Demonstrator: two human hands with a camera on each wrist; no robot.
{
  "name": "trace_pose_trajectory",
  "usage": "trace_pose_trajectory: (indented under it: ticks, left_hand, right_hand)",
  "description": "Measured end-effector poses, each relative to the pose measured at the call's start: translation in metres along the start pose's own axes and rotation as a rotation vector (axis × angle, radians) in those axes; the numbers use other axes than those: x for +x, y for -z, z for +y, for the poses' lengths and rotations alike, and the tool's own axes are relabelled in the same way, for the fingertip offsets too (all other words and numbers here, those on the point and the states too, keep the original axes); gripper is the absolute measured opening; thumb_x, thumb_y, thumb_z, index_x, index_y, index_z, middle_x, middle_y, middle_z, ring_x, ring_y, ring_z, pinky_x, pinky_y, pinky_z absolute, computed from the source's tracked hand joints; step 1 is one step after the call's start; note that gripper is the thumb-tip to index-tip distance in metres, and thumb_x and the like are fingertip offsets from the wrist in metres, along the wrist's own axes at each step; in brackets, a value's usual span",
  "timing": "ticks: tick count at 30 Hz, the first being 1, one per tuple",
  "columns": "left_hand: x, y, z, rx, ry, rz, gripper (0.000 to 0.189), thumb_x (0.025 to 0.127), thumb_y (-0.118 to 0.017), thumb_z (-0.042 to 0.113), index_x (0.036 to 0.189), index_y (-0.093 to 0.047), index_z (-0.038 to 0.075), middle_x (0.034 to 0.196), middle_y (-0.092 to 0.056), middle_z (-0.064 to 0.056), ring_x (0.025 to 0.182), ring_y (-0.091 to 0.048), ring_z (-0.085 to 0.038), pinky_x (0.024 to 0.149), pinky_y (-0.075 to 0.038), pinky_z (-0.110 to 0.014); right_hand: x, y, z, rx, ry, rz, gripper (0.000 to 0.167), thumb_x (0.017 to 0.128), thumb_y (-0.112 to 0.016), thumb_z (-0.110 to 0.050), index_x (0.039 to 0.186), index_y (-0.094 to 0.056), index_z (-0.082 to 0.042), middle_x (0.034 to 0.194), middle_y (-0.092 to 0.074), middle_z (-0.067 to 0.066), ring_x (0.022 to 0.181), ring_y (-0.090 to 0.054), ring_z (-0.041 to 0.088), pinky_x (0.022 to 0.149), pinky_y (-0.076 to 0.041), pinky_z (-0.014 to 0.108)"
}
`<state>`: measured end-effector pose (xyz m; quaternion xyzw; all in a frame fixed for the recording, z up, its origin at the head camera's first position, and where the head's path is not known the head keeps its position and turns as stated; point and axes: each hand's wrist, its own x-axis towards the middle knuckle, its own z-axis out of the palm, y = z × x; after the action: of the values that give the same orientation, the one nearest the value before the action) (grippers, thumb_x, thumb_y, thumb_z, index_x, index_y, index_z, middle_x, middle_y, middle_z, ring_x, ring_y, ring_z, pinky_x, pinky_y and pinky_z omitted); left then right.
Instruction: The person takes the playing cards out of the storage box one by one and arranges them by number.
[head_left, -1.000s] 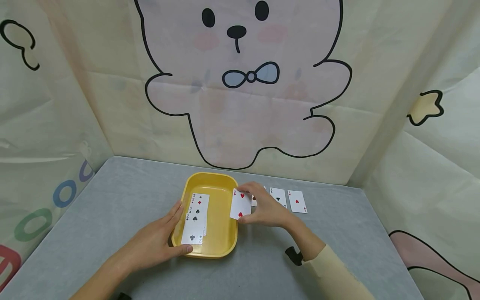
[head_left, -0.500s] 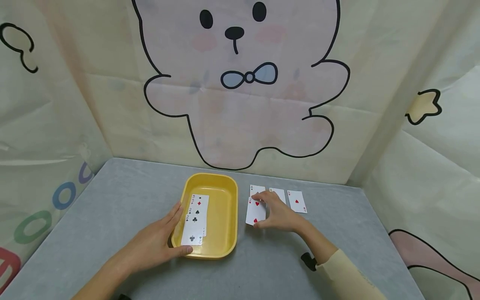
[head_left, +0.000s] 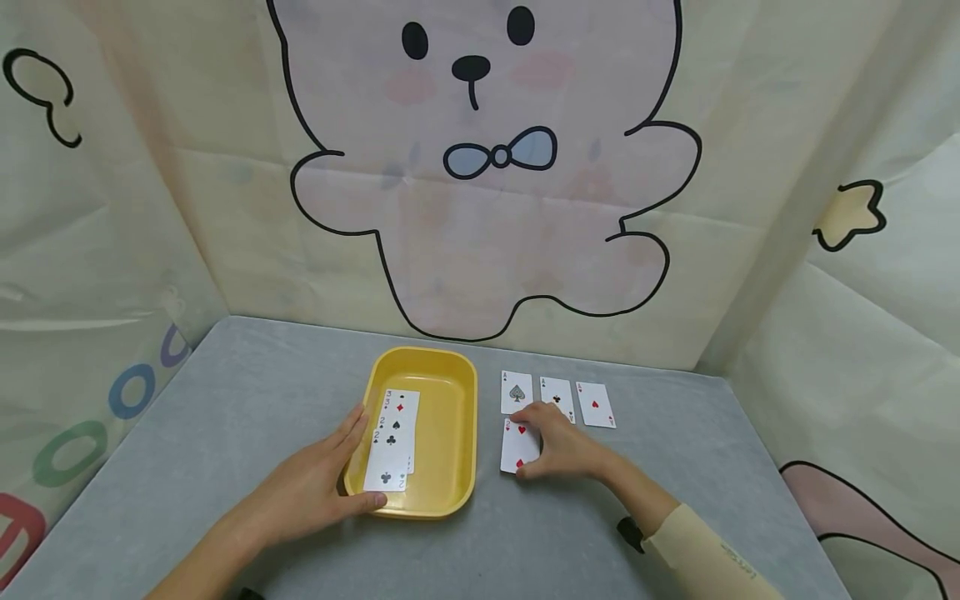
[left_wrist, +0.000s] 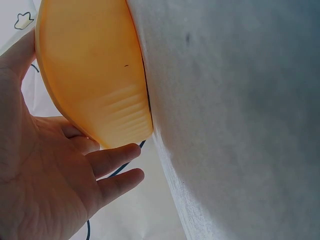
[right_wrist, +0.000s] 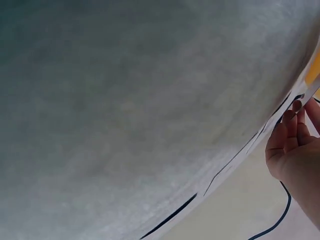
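My left hand [head_left: 318, 483] holds the left side of a yellow tray [head_left: 467, 467]. Its thumb lies over the near rim and its fingers lie along the left rim. In the left wrist view two fingers stick out past the tray's wall. Overlapping playing cards lie in the tray, a two of clubs [head_left: 386, 467] on top. My right hand [head_left: 562, 446] pinches a two of hearts [head_left: 517, 450] between thumb and fingers, at or just above the table below an ace of spades [head_left: 517, 390]. Whether that card touches the cloth I cannot tell.
To the right of the ace of spades lie an ace of clubs [head_left: 555, 393] and an ace of hearts [head_left: 596, 406] in a row. Grey cloth [head_left: 300, 358] covers the table. Printed fabric walls [head_left: 750, 167] stand behind it and at both sides.
My right hand has carried the two of hearts from over the tray's right rim rightward and down, below the ace of spades. The left hand and tray have stayed put.
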<state>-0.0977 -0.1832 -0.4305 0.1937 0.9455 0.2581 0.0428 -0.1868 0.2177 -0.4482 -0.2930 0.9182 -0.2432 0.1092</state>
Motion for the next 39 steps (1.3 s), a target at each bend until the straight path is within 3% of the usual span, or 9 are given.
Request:
trace_pose_trajectory:
  ticks: [16,23,35,39]
  left_hand:
    - [-0.002,-0.002,0.001,-0.008,0.005,0.004,0.113,0.086,-0.072,0.072,0.166,-0.025,0.006,0.173,-0.021,-0.010,0.141,-0.050,-0.038,0.105,-0.049,-0.055]
    - [-0.001,0.000,0.001,-0.011,0.012,-0.007,0.113,0.087,-0.072,0.071,0.167,-0.024,0.007,0.173,-0.021,-0.010,0.141,-0.050,-0.037,0.105,-0.049,-0.055]
    - [0.000,0.000,0.001,-0.007,0.021,-0.017,0.115,0.086,-0.071,0.074,0.167,-0.024,0.007,0.174,-0.019,-0.010,0.141,-0.051,-0.037,0.105,-0.049,-0.055]
    - [0.000,0.000,0.001,-0.008,0.022,-0.018,0.115,0.086,-0.071,0.074,0.167,-0.024,0.007,0.174,-0.019,-0.010,0.141,-0.051,-0.037,0.105,-0.049,-0.055]
  right_hand:
    - [0.005,-0.006,0.001,-0.062,0.011,-0.030,0.076,0.075,-0.088,-0.033,0.141,-0.063,-0.005,0.126,-0.059,0.006,0.112,-0.048,0.021,0.090,-0.045,0.038]
    - [0.005,-0.006,0.002,-0.098,0.026,-0.036,0.077,0.075,-0.088,-0.030,0.143,-0.062,-0.005,0.129,-0.058,0.008,0.115,-0.048,0.023,0.095,-0.044,0.042]
    - [0.000,0.004,-0.001,-0.056,0.021,-0.003,0.073,0.078,-0.091,-0.025,0.141,-0.061,-0.003,0.135,-0.059,0.010,0.127,-0.050,0.030,0.107,-0.046,0.051]
    - [0.002,0.015,-0.010,0.006,-0.031,0.021,0.074,0.083,-0.088,-0.024,0.147,-0.057,-0.003,0.146,-0.054,0.014,0.138,-0.045,0.036,0.113,-0.042,0.055]
